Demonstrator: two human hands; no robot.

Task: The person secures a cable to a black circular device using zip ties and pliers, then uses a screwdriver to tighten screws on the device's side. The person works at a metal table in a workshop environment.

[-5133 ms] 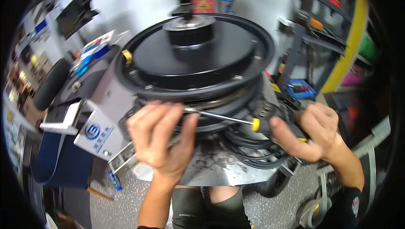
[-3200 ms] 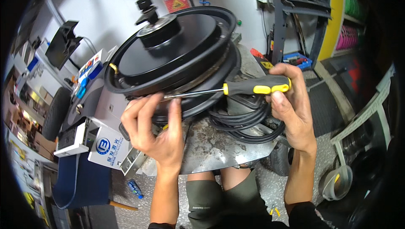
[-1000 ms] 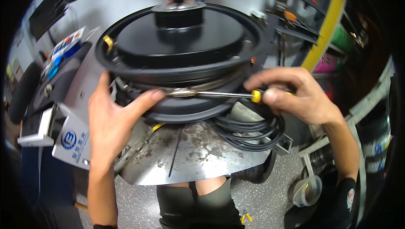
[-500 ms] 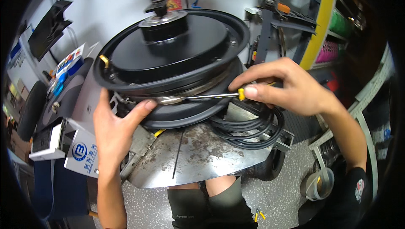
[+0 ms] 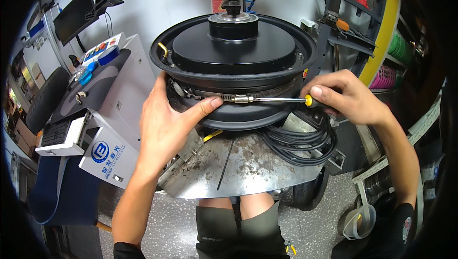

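A black hub motor wheel [image 5: 234, 51] with an upright axle stands in front of me. A metal hose clamp [image 5: 243, 98] runs round the groove between its two rims. My left hand [image 5: 167, 118] grips the wheel's left side, thumb resting on the clamp band beside the screw housing, fingers partly hidden behind the rim. My right hand [image 5: 353, 98] is closed on a screwdriver [image 5: 281, 100] with a yellow-collared handle. Its shaft lies level, with the tip at the clamp's screw housing. A brass-coloured valve stem [image 5: 163, 49] sticks up at the wheel's left.
Below the wheel is a stained metal plate [image 5: 253, 182] with a dark slot. Coiled black cable [image 5: 300, 149] hangs at its right. A white machine cabinet [image 5: 131, 101] with a drawer stands left; a grey rack [image 5: 334, 35] is at the right. Yellow-handled pliers [image 5: 291, 248] lie on the floor.
My view has shifted, so the wheel and hands sit further right in the picture. The wheel looks more level. The screwdriver remains at the clamp screw, its handle still in my right hand.
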